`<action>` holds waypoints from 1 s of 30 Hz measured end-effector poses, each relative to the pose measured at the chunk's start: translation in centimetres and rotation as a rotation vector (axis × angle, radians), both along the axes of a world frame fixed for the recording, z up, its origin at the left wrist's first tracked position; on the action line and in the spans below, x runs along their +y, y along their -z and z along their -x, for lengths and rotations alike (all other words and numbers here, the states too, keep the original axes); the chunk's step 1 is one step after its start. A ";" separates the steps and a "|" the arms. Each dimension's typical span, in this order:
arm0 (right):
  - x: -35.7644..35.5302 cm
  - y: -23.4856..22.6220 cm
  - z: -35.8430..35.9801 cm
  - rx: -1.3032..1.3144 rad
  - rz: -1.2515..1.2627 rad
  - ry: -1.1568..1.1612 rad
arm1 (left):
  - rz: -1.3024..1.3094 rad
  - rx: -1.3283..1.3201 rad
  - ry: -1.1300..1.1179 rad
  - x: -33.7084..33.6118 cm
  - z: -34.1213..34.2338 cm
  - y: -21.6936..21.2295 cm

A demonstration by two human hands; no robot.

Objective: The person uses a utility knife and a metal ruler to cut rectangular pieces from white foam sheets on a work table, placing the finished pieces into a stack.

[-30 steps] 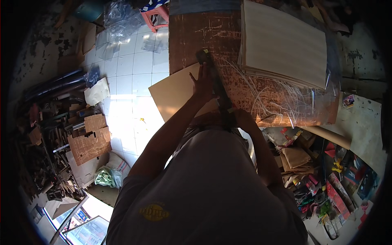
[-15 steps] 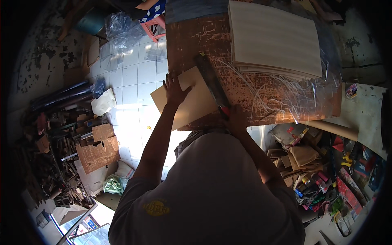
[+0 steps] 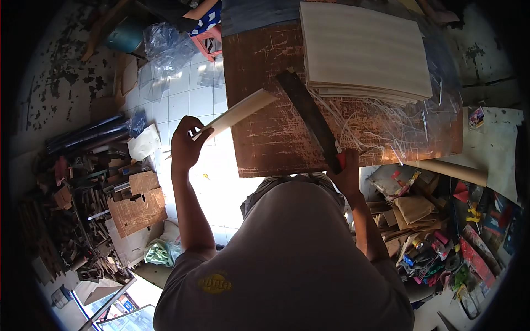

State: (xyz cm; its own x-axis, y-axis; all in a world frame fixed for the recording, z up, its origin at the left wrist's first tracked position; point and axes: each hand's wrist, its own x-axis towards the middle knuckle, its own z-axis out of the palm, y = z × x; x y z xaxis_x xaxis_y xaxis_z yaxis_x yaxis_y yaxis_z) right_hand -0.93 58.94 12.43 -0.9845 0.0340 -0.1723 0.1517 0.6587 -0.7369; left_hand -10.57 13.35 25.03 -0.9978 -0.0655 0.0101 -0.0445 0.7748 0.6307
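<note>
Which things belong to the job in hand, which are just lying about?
In the job, apparently:
pale board, in the left hand
red object, in the right hand
dark bar
scratched brown tabletop

Likely lying about:
pink stool
clear plastic
brown tube
scrap pile

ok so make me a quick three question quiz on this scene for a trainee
1. Which hand holds the board: a) left, b) right, c) both?
2. True or false: the stack lies on the floor.
3. What colour is the small thing at the right hand, by the near end of the dark bar?

Key:
1. a: the left hand grips it near one end.
2. False: it lies on the table.
3. Red.
</note>
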 end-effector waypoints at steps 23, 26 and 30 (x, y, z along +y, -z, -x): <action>-8.9 7.1 2.8 0.081 -0.155 -0.217 | 0.192 0.168 0.059 10.7 1.2 18.6; -10.3 7.7 3.5 0.106 -0.200 -0.209 | 0.193 0.243 0.065 10.5 3.9 19.9; -10.7 8.6 3.0 0.217 -0.164 -0.195 | 0.293 0.184 0.203 10.1 4.5 21.3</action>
